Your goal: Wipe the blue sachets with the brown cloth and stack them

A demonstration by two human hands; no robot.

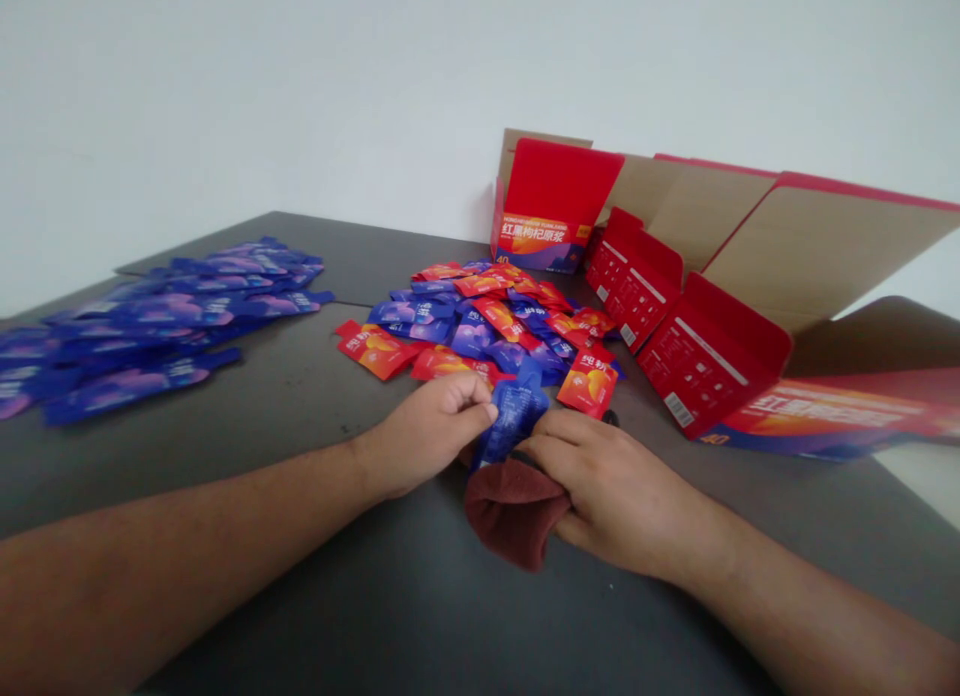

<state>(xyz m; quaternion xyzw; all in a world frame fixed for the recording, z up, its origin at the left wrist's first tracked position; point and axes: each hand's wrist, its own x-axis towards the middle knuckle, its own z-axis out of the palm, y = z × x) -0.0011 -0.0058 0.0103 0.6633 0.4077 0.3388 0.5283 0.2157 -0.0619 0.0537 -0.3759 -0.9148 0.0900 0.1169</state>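
Note:
Between my two hands is a blue pouch [511, 412], its printed back facing me. My left hand [442, 426] pinches the pouch's left edge between thumb and finger. A brown cloth [514, 516] is bunched in my right hand [619, 491], whose fingers curl round it close to the pouch's lower right side; whether they also grip the pouch is hidden. Just beyond my hands lies a mixed pile of red pouches [379, 350] and blue pouches [472, 333]. One red pouch [589, 378] lies close to my right knuckles.
Overlapping blue pouches [172, 316] spread over the left of the dark table [292, 396]. An open red box [551, 241] stands at the back. More red boxes [701, 366] with raised flaps line the right side. A white wall [300, 96] closes off the back.

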